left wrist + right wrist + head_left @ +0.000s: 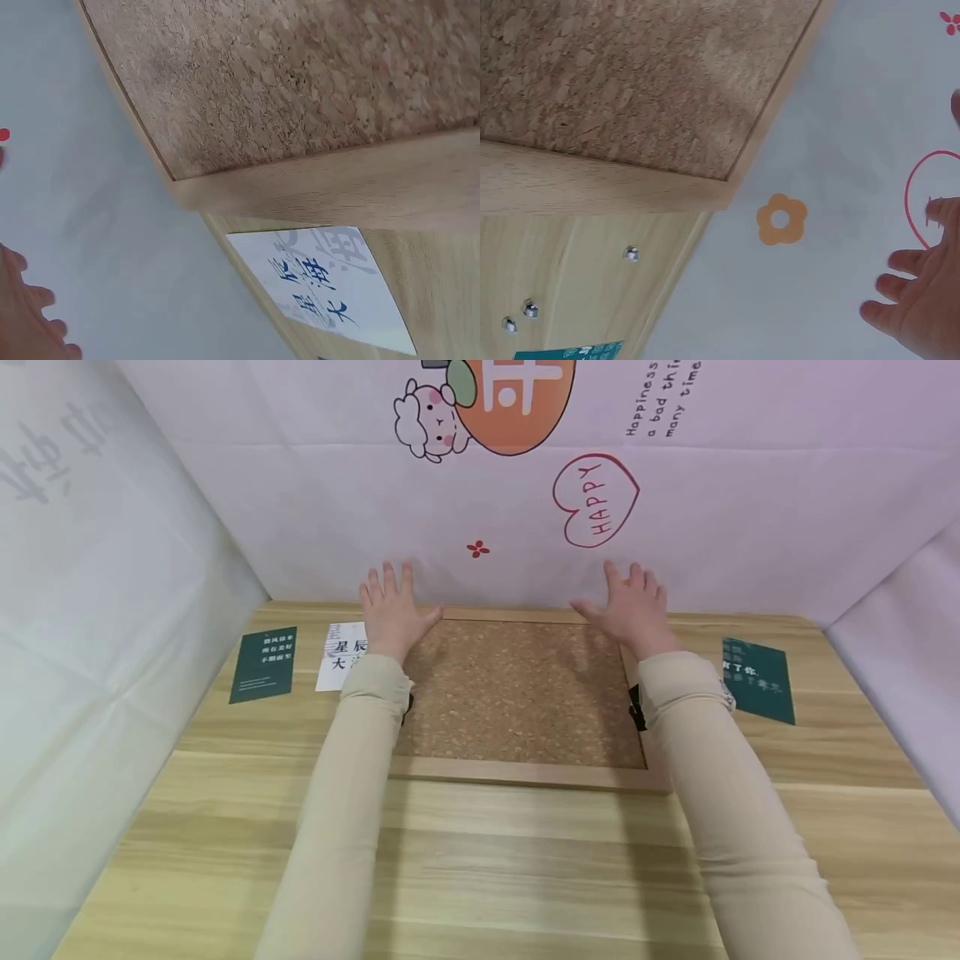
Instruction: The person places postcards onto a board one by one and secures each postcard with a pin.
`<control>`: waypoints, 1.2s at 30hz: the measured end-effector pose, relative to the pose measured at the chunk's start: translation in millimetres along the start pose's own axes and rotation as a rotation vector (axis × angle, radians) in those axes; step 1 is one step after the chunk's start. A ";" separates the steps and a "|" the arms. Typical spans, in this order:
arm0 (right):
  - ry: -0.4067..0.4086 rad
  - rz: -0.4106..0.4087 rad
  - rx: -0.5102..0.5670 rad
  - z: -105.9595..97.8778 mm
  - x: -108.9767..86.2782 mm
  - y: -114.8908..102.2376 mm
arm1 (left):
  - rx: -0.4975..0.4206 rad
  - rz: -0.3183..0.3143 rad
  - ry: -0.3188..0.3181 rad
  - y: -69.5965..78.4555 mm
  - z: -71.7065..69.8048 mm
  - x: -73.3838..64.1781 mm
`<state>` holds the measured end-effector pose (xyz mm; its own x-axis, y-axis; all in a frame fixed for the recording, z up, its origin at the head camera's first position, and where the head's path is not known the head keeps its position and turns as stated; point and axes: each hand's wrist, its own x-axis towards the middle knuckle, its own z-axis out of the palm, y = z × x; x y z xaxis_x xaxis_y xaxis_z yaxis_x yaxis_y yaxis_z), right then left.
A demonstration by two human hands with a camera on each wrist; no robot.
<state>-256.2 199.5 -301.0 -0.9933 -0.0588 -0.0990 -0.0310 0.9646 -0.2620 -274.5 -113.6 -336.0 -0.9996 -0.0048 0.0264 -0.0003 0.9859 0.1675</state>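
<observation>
- Cork, brown and speckled, set in a pale wooden frame: the corkboard [517,693] lies flat on the wood-grain table [510,877], at its far edge, between the two forearms.
- Left hand [392,618]: fingers straight and spread wide, thumb out towards the middle; it is over the far left part of the frame, fingertips pointing at the white cloth [300,527].
- Right hand [632,614]: likewise wide, fingers fanned, thumb turned inward, near the far right corner of the frame.
- Both wrist views put the hands out past the board, against the cloth; whether any fingertip touches the fabric, I cannot tell from these angles.
- Cream sleeves [341,827] run up either side of the board; a black strap [637,707] shows by the right cuff.
- Left of the board: a dark green card [264,665], then a white card [337,656] with dark characters, partly covered by the left arm in the head view.
- Right of the board: another green card [761,685], partly behind the right sleeve; three small shiny pieces [631,253] near it on the tabletop.
- Cloth prints: red heart [597,500] lettered HAPPY, small red flower [477,549], cartoon sheep [431,420], orange flower [781,219].
</observation>
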 end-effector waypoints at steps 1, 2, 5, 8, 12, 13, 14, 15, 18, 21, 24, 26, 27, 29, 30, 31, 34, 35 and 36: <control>-0.001 -0.001 0.000 -1.2 -0.2 0.4 | -0.010 0.003 -0.005 -0.9 -0.5 -0.7; -0.002 -0.001 0.004 -2.2 -0.2 0.9 | -0.027 0.005 -0.011 -1.7 -1.1 -1.5; -0.002 0.002 0.038 -5.0 -1.3 4.1 | -0.071 0.010 -0.031 -4.5 -1.8 -4.1; -0.011 0.017 0.073 -6.5 -1.9 10.0 | -0.115 0.027 -0.044 -8.4 -0.3 -6.3; -0.020 0.024 0.085 -8.3 -1.9 22.0 | -0.114 0.065 -0.067 -14.7 2.9 -7.9; -0.022 0.022 0.083 -8.8 -2.0 25.5 | -0.105 0.073 -0.075 -16.6 3.7 -7.7; -0.022 0.019 0.083 -9.6 -2.4 29.1 | -0.092 0.080 -0.081 -18.7 4.8 -7.5; -0.021 0.016 0.083 -10.7 -2.9 32.4 | -0.078 0.088 -0.080 -20.7 5.5 -7.8; -0.033 0.014 0.117 -14.3 -5.7 44.1 | -0.075 0.087 -0.075 -27.4 8.8 -8.6; -0.044 0.019 0.175 -16.2 -9.1 58.5 | -0.096 0.061 -0.073 -34.6 11.5 -9.6; -0.052 0.040 0.234 -15.1 -12.3 75.3 | -0.118 0.032 -0.085 -42.5 13.6 -11.0; -0.061 0.065 0.248 -14.0 -15.0 87.1 | -0.124 0.028 -0.091 -47.3 14.6 -12.2; -0.067 0.079 0.256 -13.6 -16.6 92.9 | -0.132 0.027 -0.094 -49.5 15.0 -12.8; -0.086 0.106 0.270 -13.1 -20.6 103.3 | -0.141 0.032 -0.101 -53.3 15.6 -14.0; -0.094 0.116 0.272 -13.1 -22.9 108.2 | -0.140 0.036 -0.105 -55.0 16.1 -14.5; -0.097 0.126 0.268 -12.8 -25.1 112.9 | -0.141 0.038 -0.108 -56.3 16.5 -14.8; -0.090 0.146 0.256 -10.7 -30.8 126.3 | -0.139 0.041 -0.129 -59.2 18.3 -16.0; -0.085 0.155 0.250 -9.7 -32.5 130.9 | -0.133 0.040 -0.135 -59.9 19.4 -16.2; -0.079 0.160 0.245 -8.4 -34.0 135.6 | -0.128 0.037 -0.142 -60.6 20.5 -16.2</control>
<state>-227.6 334.5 -325.0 -0.9715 0.0598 -0.2293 0.1624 0.8728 -0.4602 -258.8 -169.8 -366.9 -0.9927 0.0637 -0.1024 0.0310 0.9555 0.2934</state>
